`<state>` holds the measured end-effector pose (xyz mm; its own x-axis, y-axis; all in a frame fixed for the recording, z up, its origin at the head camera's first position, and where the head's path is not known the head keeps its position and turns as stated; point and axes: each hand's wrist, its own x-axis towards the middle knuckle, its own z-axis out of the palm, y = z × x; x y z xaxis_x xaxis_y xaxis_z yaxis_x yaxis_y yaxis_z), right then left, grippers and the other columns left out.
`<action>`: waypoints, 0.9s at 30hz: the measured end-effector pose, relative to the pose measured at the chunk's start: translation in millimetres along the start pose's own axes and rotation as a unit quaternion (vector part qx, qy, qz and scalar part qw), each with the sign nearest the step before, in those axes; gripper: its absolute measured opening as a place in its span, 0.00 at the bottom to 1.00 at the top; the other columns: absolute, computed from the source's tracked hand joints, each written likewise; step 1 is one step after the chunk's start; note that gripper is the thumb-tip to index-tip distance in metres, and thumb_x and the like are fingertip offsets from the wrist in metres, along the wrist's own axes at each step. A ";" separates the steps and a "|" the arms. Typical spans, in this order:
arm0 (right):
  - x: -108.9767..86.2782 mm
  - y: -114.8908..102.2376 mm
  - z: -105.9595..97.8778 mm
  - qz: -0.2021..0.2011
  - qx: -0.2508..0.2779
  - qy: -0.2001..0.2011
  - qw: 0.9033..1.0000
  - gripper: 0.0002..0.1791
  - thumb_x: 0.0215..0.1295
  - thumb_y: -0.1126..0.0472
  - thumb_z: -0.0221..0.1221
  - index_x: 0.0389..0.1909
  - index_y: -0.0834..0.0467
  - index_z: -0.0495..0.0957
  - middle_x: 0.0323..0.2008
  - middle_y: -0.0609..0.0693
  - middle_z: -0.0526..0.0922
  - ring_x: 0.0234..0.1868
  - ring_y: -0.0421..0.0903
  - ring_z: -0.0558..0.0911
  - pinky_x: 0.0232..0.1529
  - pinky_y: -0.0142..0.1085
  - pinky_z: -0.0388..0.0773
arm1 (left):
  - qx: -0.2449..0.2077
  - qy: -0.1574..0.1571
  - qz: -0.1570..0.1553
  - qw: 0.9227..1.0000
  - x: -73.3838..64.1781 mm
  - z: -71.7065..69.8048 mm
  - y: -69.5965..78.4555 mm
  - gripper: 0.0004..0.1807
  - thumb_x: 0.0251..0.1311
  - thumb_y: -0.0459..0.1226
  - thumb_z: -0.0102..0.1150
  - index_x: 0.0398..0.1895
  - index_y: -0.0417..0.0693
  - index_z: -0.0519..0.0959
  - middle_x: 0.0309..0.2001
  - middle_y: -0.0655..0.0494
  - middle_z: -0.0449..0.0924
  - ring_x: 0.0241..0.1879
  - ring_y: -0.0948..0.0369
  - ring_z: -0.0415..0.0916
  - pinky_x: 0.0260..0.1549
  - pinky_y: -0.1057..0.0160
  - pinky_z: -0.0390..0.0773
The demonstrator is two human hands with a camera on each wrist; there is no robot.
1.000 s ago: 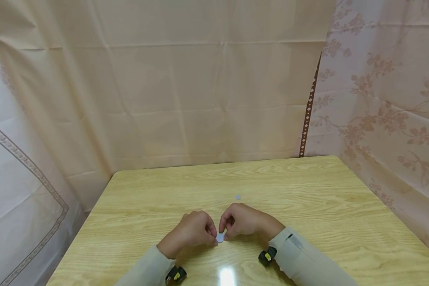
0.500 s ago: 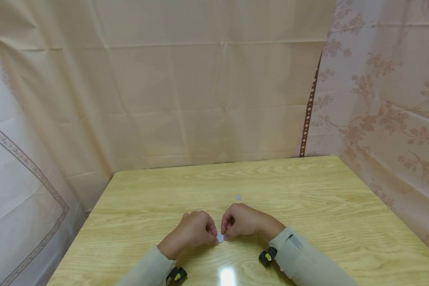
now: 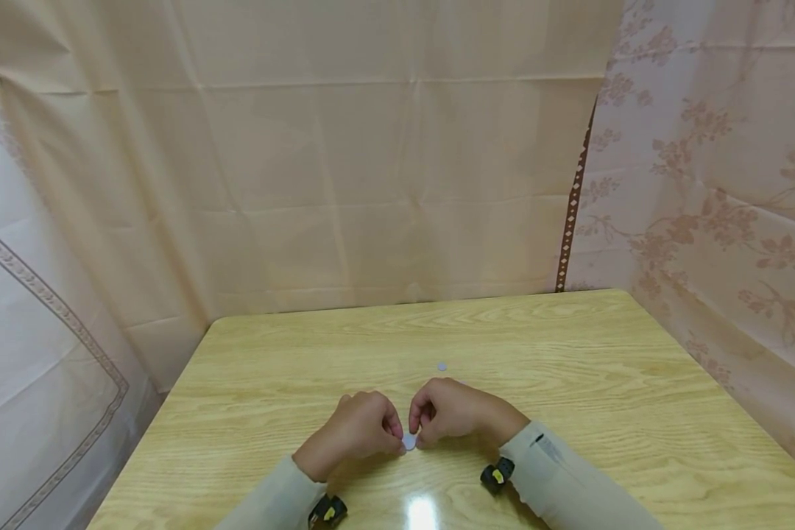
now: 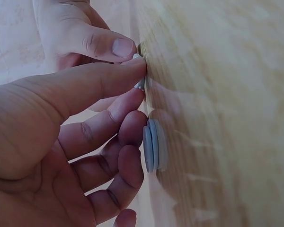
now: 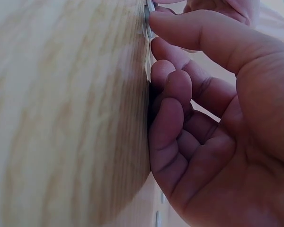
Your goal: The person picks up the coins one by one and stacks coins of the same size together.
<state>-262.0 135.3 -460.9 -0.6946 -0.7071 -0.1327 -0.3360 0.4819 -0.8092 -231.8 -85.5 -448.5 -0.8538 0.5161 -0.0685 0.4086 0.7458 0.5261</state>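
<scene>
A small flat round pale grey disc [image 3: 408, 441] lies at the table's front middle, between the two hands. My left hand [image 3: 364, 425] pinches its left edge between thumb and index finger. From the other side my right hand [image 3: 453, 409] holds its right edge, thumb and index fingertip right at the rim. In the left wrist view, the edge of the pinched disc [image 4: 140, 84] shows beneath the left thumb, partly covered by fingers. The right wrist view catches a sliver of the grey disc [image 5: 148, 20] beside the right thumb tip.
Farther back on the wood-grain table [image 3: 291, 353] lies another small grey disc [image 3: 442, 366]. Two grey discs [image 4: 152, 145] appear stacked in the left wrist view. Beige curtains [image 3: 384, 184] hang behind the table, with a floral curtain [image 3: 715, 184] on the right.
My right index fingertip has shifted slightly right along the disc since one second ago. Both hands otherwise keep their place, and the far disc stays put.
</scene>
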 end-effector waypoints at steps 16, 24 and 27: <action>0.8 3.5 0.6 -0.003 -0.006 0.006 1.000 0.07 0.54 0.67 0.74 0.31 0.54 0.86 0.21 0.44 0.79 0.21 0.35 0.72 0.24 0.28 0.68 | 0.009 0.001 0.004 1.000 2.7 1.2 -2.1 0.13 0.46 0.45 0.83 0.17 0.65 0.83 0.18 0.75 0.78 0.26 0.71 0.73 0.42 0.51 0.62; 0.8 3.6 1.1 0.000 -0.002 0.007 1.000 0.08 0.54 0.68 0.74 0.31 0.54 0.86 0.21 0.44 0.79 0.21 0.35 0.72 0.24 0.28 0.68 | 0.010 0.005 0.010 1.000 1.2 1.1 -0.7 0.13 0.45 0.45 0.83 0.18 0.63 0.83 0.18 0.74 0.79 0.26 0.72 0.73 0.41 0.52 0.62; 0.6 2.8 1.0 0.001 -0.001 0.008 1.000 0.08 0.54 0.68 0.74 0.31 0.55 0.86 0.21 0.44 0.79 0.22 0.35 0.72 0.24 0.28 0.68 | 0.010 0.004 0.010 1.000 0.6 0.8 -0.3 0.13 0.45 0.45 0.83 0.18 0.63 0.83 0.18 0.74 0.79 0.26 0.72 0.73 0.42 0.52 0.62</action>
<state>-262.7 135.7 -463.8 -0.7051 -0.6979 -0.1257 -0.3355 0.4845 -0.8079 -232.1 -85.1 -449.3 -0.8484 0.5269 -0.0511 0.4316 0.7443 0.5096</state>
